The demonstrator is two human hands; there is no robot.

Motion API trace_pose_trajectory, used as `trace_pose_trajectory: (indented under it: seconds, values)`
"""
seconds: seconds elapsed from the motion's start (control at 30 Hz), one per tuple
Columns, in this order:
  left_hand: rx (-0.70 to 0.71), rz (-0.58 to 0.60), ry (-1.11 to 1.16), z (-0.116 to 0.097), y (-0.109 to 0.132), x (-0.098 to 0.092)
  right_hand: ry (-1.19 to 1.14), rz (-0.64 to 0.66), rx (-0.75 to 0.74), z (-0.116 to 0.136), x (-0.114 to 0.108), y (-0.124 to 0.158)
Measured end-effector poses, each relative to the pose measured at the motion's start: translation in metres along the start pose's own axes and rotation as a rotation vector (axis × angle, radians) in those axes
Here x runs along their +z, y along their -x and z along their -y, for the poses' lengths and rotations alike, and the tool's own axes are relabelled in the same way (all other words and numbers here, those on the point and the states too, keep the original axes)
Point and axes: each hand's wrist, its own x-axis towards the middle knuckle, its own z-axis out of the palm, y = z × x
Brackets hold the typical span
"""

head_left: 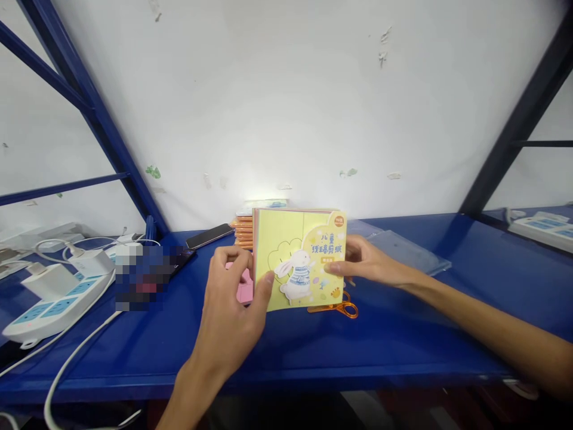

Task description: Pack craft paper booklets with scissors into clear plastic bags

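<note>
A yellow children's paper-cutting pad (pixel 286 239) with a white rabbit on its front stands upright, raised in front of me. My left hand (pixel 237 298) grips its left side, thumb on the front and fingers bent behind. On the right edge, my right hand (pixel 358 263) pinches it with thumb in front; its other fingers are partly hidden. Coloured sheet edges show along the pad's top and left. Below and behind the pad lie orange scissors (pixel 347 308), partly covered. Something pink (pixel 245 288) shows behind the left fingers; its kind is unclear.
Behind the pad is a stack of orange-edged packets (pixel 243 232). A dark phone (pixel 209 236) lies left of it. A white power strip (pixel 58 307) with plugs and cables fills the left. Clear plastic sleeves (pixel 409 251) lie at right on the blue shelf (pixel 403 346), against a white wall.
</note>
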Motion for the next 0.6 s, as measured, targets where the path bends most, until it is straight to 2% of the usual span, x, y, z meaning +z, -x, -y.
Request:
trace_pose_trajectory:
  seconds: [0.03, 0.13, 0.23, 0.3, 0.37, 0.47, 0.53, 0.6]
  values:
    - [-0.034, 0.058, 0.078, 0.001, -0.002, -0.006, -0.001, 0.004, -0.011, 0.002, 0.000, 0.003]
    - [-0.138, 0.343, 0.258, 0.007, -0.008, -0.020, 0.011, 0.044, -0.057, 0.007, 0.003, 0.012]
    - [-0.170, 0.565, 0.262, 0.016, -0.010, -0.026, 0.129, 0.141, -0.101, 0.010, 0.010, 0.019]
    - [-0.168, 0.667, 0.256, 0.021, -0.011, -0.024, 0.267, 0.218, -0.156, 0.010, 0.017, 0.020]
    - [-0.174, 0.725, 0.263, 0.024, -0.011, -0.020, 0.397, 0.257, -0.228, 0.009, 0.022, 0.018]
    - [-0.193, 0.746, 0.285, 0.024, -0.012, -0.017, 0.483, 0.245, -0.297, 0.007, 0.024, 0.016]
    - [-0.204, 0.738, 0.282, 0.024, -0.012, -0.019, 0.506, 0.231, -0.319, 0.006, 0.024, 0.015]
    - [-0.241, 0.680, 0.306, 0.025, -0.011, -0.021, 0.535, 0.229, -0.343, 0.006, 0.022, 0.015]
